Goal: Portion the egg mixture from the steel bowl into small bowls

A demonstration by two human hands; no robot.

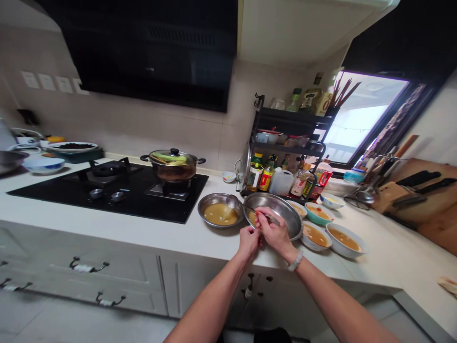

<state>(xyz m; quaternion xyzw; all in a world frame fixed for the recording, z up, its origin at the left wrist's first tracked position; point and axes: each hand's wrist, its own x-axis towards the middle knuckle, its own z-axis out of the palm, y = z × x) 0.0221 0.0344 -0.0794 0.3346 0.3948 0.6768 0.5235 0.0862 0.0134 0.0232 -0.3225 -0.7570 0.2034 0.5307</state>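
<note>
My right hand [273, 228] is closed round the handle of a metal ladle [246, 206]. The ladle's head hangs over the right side of a steel basin [205, 220] of cloudy yellowish-brown liquid. Close beside it, my left hand [250, 239] has its fingers pinched together at the near left rim of a second, larger steel basin [291, 219]. What those fingers grip is hidden. Some yellowish liquid shows inside the larger basin, partly behind my hands.
Right of the basins stand several bowls of brown liquid, among them a white bowl [348, 252] and a green bowl [323, 221]. A lidded pot [173, 171] sits on the black hob [135, 205]. Behind stands a black rack [285, 147] with bottles; a knife block [389, 197] is at right.
</note>
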